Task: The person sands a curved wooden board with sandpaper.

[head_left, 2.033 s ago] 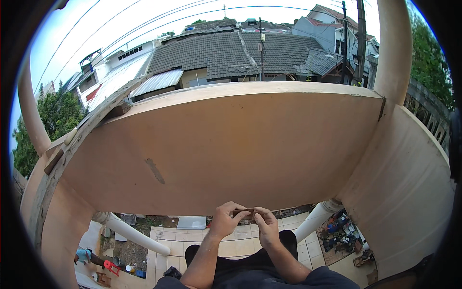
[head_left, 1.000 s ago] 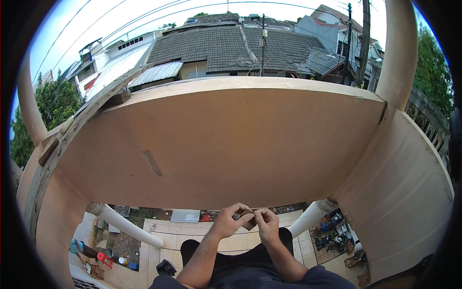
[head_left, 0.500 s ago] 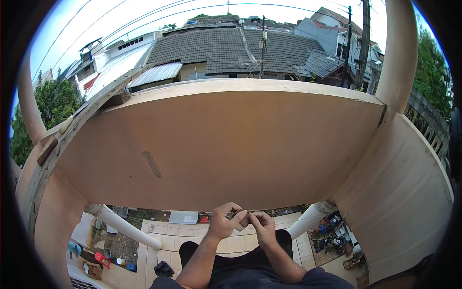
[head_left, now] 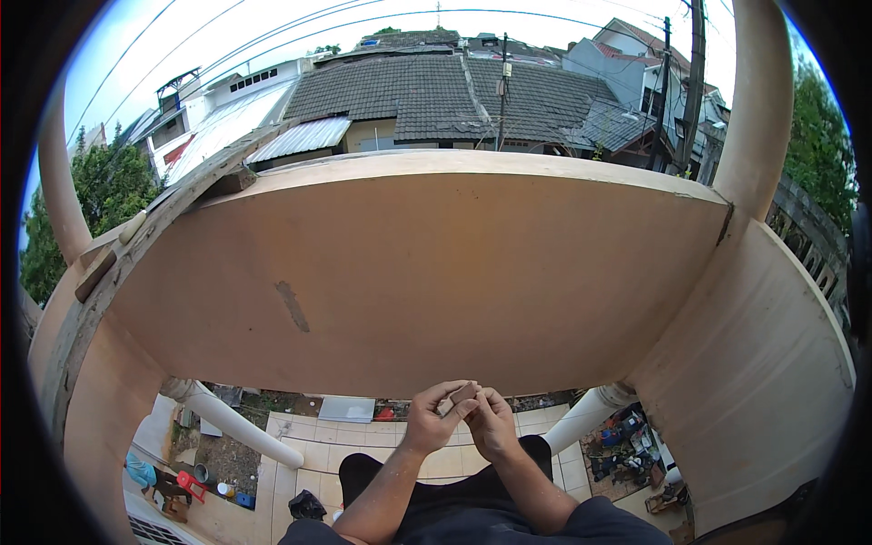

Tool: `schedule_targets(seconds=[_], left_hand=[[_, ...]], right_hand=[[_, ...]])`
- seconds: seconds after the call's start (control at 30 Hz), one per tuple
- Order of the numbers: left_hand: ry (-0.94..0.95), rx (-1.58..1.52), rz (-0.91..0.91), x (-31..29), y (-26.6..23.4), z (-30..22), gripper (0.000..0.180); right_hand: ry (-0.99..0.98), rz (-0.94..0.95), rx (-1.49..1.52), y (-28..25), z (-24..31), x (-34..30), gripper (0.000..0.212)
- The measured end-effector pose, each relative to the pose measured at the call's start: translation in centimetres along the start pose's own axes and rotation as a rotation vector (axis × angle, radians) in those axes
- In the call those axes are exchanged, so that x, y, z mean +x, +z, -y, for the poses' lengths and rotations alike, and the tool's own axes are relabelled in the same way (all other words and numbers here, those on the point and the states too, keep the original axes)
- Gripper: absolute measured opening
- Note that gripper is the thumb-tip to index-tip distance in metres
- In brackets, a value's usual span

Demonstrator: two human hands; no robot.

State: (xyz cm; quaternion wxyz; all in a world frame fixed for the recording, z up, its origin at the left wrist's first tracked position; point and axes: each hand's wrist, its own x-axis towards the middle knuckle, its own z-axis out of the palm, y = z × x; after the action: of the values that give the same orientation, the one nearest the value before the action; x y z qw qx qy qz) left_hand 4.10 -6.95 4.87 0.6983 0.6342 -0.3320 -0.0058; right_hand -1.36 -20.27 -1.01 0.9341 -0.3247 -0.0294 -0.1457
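Nearest is the person's dark shirt [head_left: 472, 531], with both bare forearms reaching forward from it. Just past the dark trousers [head_left: 361, 468], the hands come together around a small brown piece [head_left: 464, 393], thin and flat-looking, held up between them in front of the wall's lower edge. The left hand [head_left: 431, 420] has thumb and fingers closed on its near side; the right hand [head_left: 493, 427] appears to pinch its other edge with the fingertips, though the fingers hide much of that contact. The step in hand, as I judge it, is two-handed fingering of this piece, perhaps folding or turning it. Any change of hold would call for one pinch to stay firm while the other lets go, since nothing else seems to support it. Ahead stands the broad tan wall [head_left: 436, 272], with a grey scuffed patch [head_left: 292, 307] on its face. Below it lies a tiled floor [head_left: 313, 440], with a black bag [head_left: 307, 506] on the left. Farthest off are grey tiled roofs [head_left: 363, 89].
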Motion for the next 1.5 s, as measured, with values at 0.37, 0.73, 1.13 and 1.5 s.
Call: schedule_targets(seconds=[0.37, 0.73, 1.13, 1.5], left_hand=[[0.030, -0.393, -0.500, 3.1, -1.4, -2.4, 0.026], [0.332, 0.601, -0.253, 8.3, -6.1, -0.1, 0.024], [1.143, 1.098, -0.404, 29.7, -2.8, -8.7, 0.030], [1.178, 1.324, 0.000, 27.5, -2.5, 4.9, 0.036]], right_hand=[[-1.223, 0.104, -1.485, 12.9, 21.4, 23.0, 0.013], [-0.631, -0.197, -2.010, 13.6, 27.8, 36.0, 0.095], [-0.513, -0.095, -2.039, 13.9, 28.8, 37.3, 0.108], [-0.488, -0.106, -2.073, 14.5, 28.1, 36.7, 0.097]])
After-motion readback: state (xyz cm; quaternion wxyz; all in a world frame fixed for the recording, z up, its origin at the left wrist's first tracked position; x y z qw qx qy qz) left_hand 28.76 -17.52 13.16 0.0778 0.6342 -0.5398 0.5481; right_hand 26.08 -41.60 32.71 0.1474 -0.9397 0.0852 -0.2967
